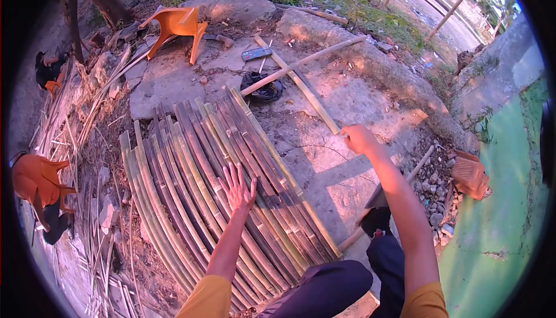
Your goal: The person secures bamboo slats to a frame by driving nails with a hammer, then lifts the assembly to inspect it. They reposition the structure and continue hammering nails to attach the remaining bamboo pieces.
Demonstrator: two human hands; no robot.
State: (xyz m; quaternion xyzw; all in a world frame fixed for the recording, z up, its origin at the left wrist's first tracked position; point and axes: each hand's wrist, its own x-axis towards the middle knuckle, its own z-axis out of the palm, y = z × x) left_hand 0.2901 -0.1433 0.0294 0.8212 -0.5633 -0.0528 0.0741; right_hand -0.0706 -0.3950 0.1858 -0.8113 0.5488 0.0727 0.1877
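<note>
My left hand (238,188) lies with fingers spread on a row of split bamboo slats (200,185), set side by side on the ground. My right hand (358,139) is closed around the near end of a flat bamboo strip (313,99), which stretches away from me over the concrete. A round wooden pole (330,53) crosses that strip near its far part. By the pole's lower end sits a crumpled black plastic bag (267,88). A dark phone-like object (256,54) rests beside the strip's far end.
An orange plastic chair (178,27) lies at the back; another orange chair (41,179) is at the left. Thin bamboo strips (104,277) litter the left ground. To the right are a wooden handle (421,163), a reddish brick (470,175), rubble and a green wall (498,214).
</note>
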